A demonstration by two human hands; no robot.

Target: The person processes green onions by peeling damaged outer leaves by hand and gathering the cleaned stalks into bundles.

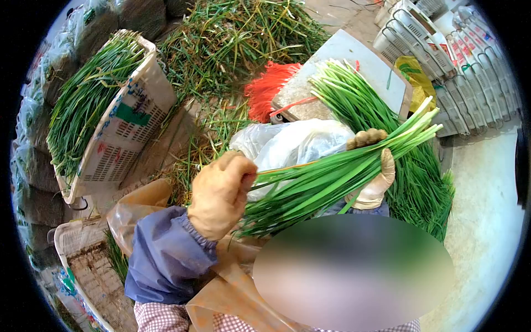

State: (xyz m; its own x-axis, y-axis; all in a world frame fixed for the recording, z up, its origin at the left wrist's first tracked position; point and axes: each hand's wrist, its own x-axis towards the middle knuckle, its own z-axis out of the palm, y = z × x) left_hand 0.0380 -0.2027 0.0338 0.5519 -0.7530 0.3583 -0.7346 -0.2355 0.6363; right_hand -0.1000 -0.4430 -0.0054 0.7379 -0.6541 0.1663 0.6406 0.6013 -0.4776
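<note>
My right hand [379,180], in a pale glove with brown-stained fingers, is wrapped round a bunch of garlic chives [326,180]. The white stem ends point to the upper right, and the green leaves hang to the lower left. At the leaf side, my left hand [221,191] is closed in a pinch at the end of a long yellowish leaf [287,167] lying along the bunch. Behind the right hand, a larger heap of garlic chives [365,97] rests on a grey-white board [362,58]. Crumpled clear plastic [293,141] lies between my hands and the board.
Red ties [268,91] hang at the board's left edge. A white crate [138,119] full of greens stands tilted at left, with another crate [83,232] below it. Leaf trimmings [238,36] cover the floor behind. Stacked crates [464,83] and a yellow bag [416,77] are at right.
</note>
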